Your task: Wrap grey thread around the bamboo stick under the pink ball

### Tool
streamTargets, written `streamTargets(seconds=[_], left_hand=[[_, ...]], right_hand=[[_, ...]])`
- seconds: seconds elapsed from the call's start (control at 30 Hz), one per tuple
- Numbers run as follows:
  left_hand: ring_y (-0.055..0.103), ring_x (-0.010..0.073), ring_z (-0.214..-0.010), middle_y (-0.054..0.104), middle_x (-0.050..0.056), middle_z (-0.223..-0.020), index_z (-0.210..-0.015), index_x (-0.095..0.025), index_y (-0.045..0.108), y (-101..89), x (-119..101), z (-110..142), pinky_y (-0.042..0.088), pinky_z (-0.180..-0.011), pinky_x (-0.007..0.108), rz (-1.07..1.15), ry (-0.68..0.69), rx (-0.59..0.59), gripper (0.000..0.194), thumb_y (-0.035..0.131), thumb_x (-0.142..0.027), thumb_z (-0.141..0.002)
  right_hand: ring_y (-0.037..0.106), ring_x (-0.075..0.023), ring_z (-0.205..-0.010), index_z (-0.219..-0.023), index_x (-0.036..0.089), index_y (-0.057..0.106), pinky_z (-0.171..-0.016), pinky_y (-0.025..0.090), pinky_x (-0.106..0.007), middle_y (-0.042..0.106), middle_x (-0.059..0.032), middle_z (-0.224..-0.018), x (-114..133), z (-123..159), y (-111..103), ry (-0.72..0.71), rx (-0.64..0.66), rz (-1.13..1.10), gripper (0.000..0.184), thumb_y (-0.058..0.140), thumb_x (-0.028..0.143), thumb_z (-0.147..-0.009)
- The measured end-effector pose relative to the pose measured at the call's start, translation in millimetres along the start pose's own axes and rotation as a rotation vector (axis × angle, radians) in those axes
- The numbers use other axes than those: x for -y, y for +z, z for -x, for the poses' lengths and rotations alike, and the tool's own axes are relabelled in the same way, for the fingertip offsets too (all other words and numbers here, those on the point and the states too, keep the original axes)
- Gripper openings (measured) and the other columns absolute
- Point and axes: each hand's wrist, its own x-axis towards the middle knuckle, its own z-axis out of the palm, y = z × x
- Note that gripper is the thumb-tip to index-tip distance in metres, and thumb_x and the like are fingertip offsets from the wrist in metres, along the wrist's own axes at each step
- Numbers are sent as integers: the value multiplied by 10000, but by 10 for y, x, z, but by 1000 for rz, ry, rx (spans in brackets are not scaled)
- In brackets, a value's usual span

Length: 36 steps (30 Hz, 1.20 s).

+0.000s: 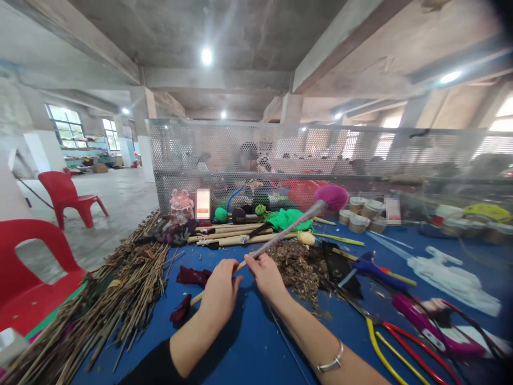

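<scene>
A long stick [285, 233] with a grey-wrapped shaft rises slantwise to the right in front of me. A round magenta head [332, 198] tops its far end. My left hand [219, 289] is closed around the lower bare part of the stick. Just above it, my right hand [265, 271] pinches the lower end of the grey wrapping. Left of my left wrist, a pale stick end touches dark red cloth [181, 308]; whether it is the same stick, I cannot tell. Beneath and beyond my right hand lies a pile of brown plant scraps [298, 264].
On the blue table [248, 353], dry twigs [132, 294] heap at left and pale sticks [228, 233] lie behind. Red-handled pliers [412, 353], a magenta tool [435, 326] and a white plastic bag [455, 278] occupy the right. A perforated metal screen [224, 139] stands behind.
</scene>
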Motion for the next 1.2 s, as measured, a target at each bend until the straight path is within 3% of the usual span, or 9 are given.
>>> streamTargets(seconds=[0.1,0.23,0.33,0.53,0.63,0.87,1.0,1.1,1.2], left_hand=[[578,189,-755,643,46,-794,-820,-178,611,-123,34,-91,427,-716,302,67,-14,12,89,534,-201,-782],[574,167,-646,655,25,-712,-827,-176,655,-272,5,-147,410,-616,264,235,-87,149,197,514,-313,-813],[547,153,-551,631,21,-655,-831,-169,647,-263,-32,-121,395,-539,254,310,-136,247,297,435,-375,-855],[566,196,-796,612,54,-859,-866,-190,583,-141,-43,-57,434,-723,309,98,40,-64,118,586,-245,-762],[567,176,-749,610,37,-783,-775,-184,591,-176,-21,-81,444,-705,293,126,60,-60,36,579,-218,-770],[612,173,-674,662,32,-765,-1131,-182,558,-270,-11,-111,462,-649,283,347,-105,55,349,528,-330,-817],[582,164,-601,640,21,-685,-1031,-175,588,-240,-24,-102,439,-590,273,352,-131,163,283,454,-351,-854],[573,184,-730,630,50,-785,-843,-180,633,-200,-19,-93,439,-687,299,180,-13,101,186,514,-321,-819],[555,186,-768,608,51,-827,-862,-174,637,-173,0,-96,438,-721,306,99,37,3,155,627,-260,-733]], right_hand=[[234,-70,-415,-790,179,480,-413,147,-236,340,85,-488,56,20,-10,5,72,-68,404,620,542,-681],[209,-56,-390,-880,185,465,-397,123,-228,345,101,-488,106,35,-64,24,200,-194,421,637,517,-688],[214,-52,-392,-881,183,462,-391,121,-227,356,98,-499,124,38,-83,12,225,-227,408,640,501,-697],[239,-61,-404,-819,190,446,-395,143,-225,336,97,-485,100,36,-55,-13,132,-162,412,632,535,-693],[229,-58,-404,-821,189,444,-396,139,-226,342,97,-491,106,44,-55,-4,132,-156,426,627,551,-690],[231,-54,-391,-897,189,444,-387,127,-234,389,93,-520,213,82,-75,13,223,-246,425,635,510,-694],[236,-56,-385,-863,196,428,-389,126,-234,380,97,-505,178,76,-64,25,201,-222,398,627,499,-698],[222,-55,-376,-836,200,408,-389,127,-236,364,106,-488,107,59,-40,44,166,-191,413,615,527,-693],[212,-54,-372,-834,201,403,-392,122,-238,348,112,-477,72,52,-24,70,150,-177,421,613,536,-690]])
